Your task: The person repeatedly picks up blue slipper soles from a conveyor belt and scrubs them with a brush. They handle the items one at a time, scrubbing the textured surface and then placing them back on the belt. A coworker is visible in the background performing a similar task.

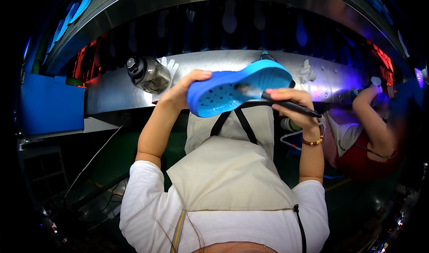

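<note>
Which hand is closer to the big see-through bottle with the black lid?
Left. The left hand grips the blue shoe sole just right of the clear bottle. The right hand, holding the black-handled brush, is farther right, across the sole.

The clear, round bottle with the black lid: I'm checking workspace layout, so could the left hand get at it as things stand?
Probably not right away: the left hand is holding the blue, shoe-shaped piece. Once freed, it likely could: the clear bottle seems close by, with nothing visibly blocking it.
</note>
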`<state>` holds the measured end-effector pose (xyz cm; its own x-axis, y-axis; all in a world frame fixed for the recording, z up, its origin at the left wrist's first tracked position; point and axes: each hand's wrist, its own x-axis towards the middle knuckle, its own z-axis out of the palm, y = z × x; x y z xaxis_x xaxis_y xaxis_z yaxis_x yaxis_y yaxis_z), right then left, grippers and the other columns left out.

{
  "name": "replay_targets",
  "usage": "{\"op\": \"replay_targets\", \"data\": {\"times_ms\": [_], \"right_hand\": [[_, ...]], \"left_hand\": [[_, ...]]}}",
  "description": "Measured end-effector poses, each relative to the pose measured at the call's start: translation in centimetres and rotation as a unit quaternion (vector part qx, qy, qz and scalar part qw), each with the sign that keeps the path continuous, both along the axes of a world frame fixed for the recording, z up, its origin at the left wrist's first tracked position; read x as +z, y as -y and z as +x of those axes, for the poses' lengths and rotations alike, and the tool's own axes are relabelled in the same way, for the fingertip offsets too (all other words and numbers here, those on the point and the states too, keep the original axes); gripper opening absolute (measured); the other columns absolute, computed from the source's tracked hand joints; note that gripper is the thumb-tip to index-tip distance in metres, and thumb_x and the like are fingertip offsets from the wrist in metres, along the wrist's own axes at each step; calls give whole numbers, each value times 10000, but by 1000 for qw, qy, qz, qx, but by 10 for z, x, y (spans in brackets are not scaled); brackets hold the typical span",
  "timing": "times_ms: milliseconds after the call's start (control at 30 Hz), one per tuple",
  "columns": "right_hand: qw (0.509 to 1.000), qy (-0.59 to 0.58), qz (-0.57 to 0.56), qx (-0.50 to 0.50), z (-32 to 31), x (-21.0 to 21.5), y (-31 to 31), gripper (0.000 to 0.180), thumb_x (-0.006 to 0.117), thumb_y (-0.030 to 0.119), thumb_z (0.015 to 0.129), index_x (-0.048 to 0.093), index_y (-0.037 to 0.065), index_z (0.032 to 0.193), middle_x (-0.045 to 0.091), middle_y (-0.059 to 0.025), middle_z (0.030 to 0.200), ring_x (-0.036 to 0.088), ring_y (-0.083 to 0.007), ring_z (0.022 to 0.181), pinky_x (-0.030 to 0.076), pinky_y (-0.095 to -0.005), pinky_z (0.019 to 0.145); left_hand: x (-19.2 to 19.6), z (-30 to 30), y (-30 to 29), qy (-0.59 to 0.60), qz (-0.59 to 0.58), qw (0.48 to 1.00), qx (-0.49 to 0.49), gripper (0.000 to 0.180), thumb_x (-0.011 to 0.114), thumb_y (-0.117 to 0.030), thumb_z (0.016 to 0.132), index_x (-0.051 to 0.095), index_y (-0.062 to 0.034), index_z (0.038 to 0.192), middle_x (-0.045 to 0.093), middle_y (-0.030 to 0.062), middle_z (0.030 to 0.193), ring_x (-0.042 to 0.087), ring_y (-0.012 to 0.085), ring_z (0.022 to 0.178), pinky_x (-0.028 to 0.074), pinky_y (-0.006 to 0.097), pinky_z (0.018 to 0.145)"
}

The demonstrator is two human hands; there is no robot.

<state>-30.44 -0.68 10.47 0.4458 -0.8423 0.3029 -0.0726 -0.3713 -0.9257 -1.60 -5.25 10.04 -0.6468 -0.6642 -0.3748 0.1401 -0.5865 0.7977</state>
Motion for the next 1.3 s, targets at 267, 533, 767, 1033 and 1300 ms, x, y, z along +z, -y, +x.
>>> {"op": "replay_targets", "data": {"times_ms": [267, 533, 767, 1033, 1300], "right_hand": [[996, 34, -75, 15, 13, 25, -13, 230, 675, -6, 621, 638, -3, 848, 646, -122, 887, 583, -260, 896, 462, -311, 770], [992, -4, -22, -128, 38, -2, 20, 171, 640, 20, 645, 639, 3, 814, 620, -114, 824, 594, -198, 779, 468, -285, 717], [962, -148, -219, 69, 55, 29, -22, 151, 639, 41, 554, 587, 55, 694, 589, -68, 700, 579, -211, 665, 459, -319, 611], [985, -50, -164, -22, 57, 30, 0, 178, 637, -16, 605, 620, 13, 780, 617, -110, 757, 597, -229, 756, 472, -297, 697], [997, -50, -52, 37, 34, 11, -8, 231, 664, -11, 653, 640, 10, 882, 635, -96, 896, 578, -209, 882, 469, -296, 772]], "left_hand": [[-51, -1, 15, -347, 109, 919, 151, 714, 299, -610, 818, 459, -12, 1173, 529, 170, 1110, 517, 267, 1030, 403, 436, 890], [-50, -72, -4, -281, 92, 943, 153, 929, 79, -759, 723, 343, -35, 1242, 480, 198, 1118, 490, 303, 1040, 402, 441, 891], [-38, -49, 7, -259, 61, 928, 262, 828, 118, -707, 773, 403, -52, 1193, 515, 166, 1031, 522, 285, 960, 429, 466, 855], [-17, -73, 0, -276, 14, 934, 228, 834, 121, -701, 778, 391, -35, 1200, 544, 158, 954, 525, 281, 948, 431, 494, 825], [-15, -57, 8, -261, -9, 922, 285, 855, 128, -734, 750, 412, -50, 1177, 528, 158, 1020, 523, 289, 953, 432, 491, 836]]}}
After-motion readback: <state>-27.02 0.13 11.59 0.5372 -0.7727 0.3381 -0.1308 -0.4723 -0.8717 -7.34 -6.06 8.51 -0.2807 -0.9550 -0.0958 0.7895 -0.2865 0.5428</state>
